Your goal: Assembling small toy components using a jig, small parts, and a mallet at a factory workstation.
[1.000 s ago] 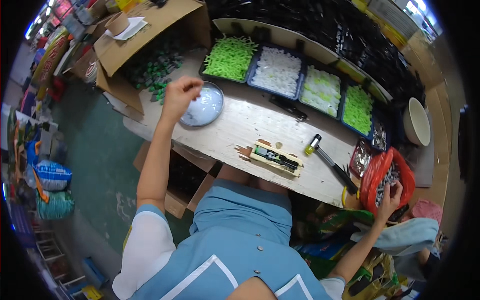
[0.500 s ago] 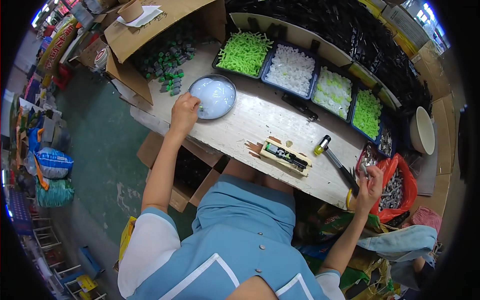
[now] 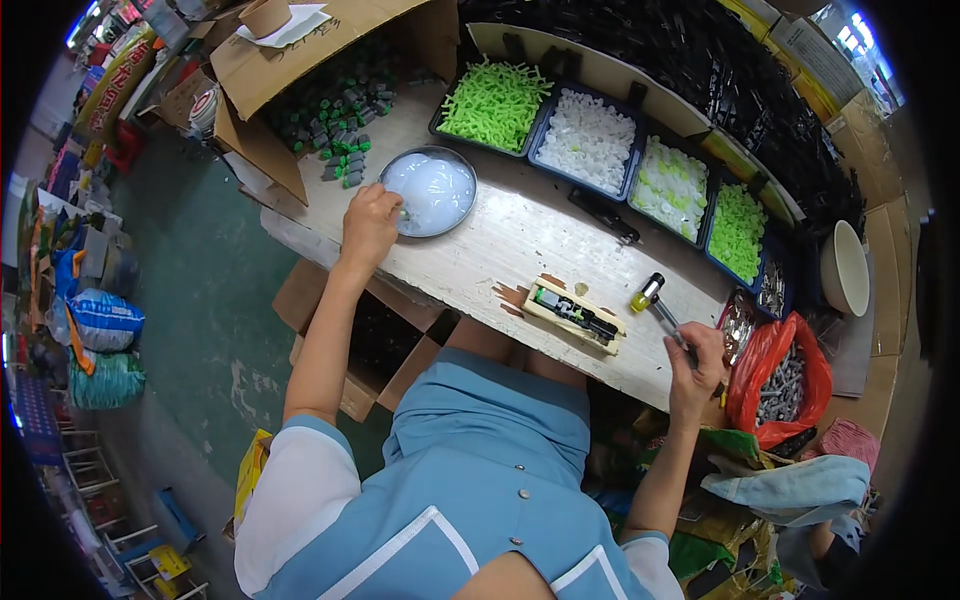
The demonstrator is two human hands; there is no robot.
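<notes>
At the near left rim of a round metal dish (image 3: 440, 212) of whitish translucent grease, my left hand (image 3: 370, 228) is closed in a pinch. A bit of a small green-and-grey part (image 3: 404, 214) shows at its fingertips. My right hand (image 3: 698, 362) hovers over the handle of a hammer (image 3: 655, 294), thumb and fingers pinched together on a small grey part, mostly hidden by the fingers. Between the hands, near the table's front edge, lies a cream-coloured fixture (image 3: 612, 345) holding a black mechanism with a green-and-grey piece at its left end.
Blue trays of green pieces (image 3: 492, 105), white pieces (image 3: 585, 140) and mixed pieces (image 3: 670, 188) line the back. A cardboard box (image 3: 300, 75) spills green-and-grey parts at left. A red bag (image 3: 815, 375) of grey parts and a cream bowl (image 3: 845, 268) stand right.
My right hand has moved left, away from the red bag and over the hammer handle, its fingers still pinched. My left hand stays at the dish rim.
</notes>
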